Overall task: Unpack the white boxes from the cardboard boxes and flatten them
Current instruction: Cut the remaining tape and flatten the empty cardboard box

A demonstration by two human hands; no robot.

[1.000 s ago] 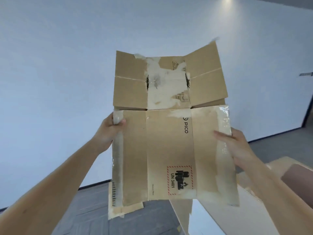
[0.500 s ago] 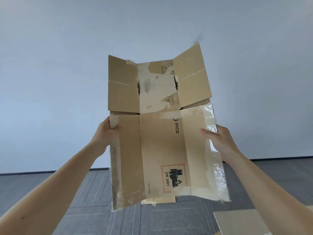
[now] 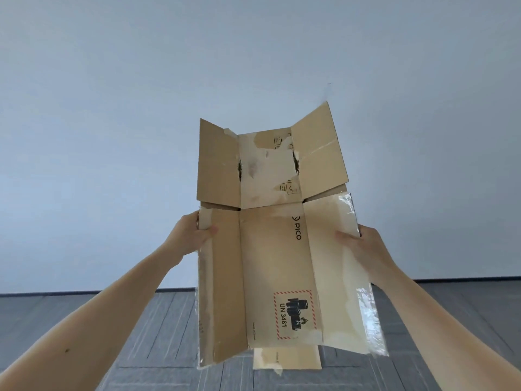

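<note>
A brown cardboard box, flattened with its flaps spread, hangs in the air in front of me. It carries a PICO print, a red-bordered UN 3481 label and strips of clear tape along its edges. My left hand grips its upper left edge, thumb over the front. My right hand grips the upper right edge, fingers lying on the front face. Both arms are stretched forward. No white box shows.
A plain pale wall fills the background. Grey carpet tiles cover the floor below, with a dark skirting line where wall and floor meet.
The view has swung away from the light-coloured furniture at the lower right, which has left the frame. The flattened box stays held out in both hands, now squarely facing the wall.
</note>
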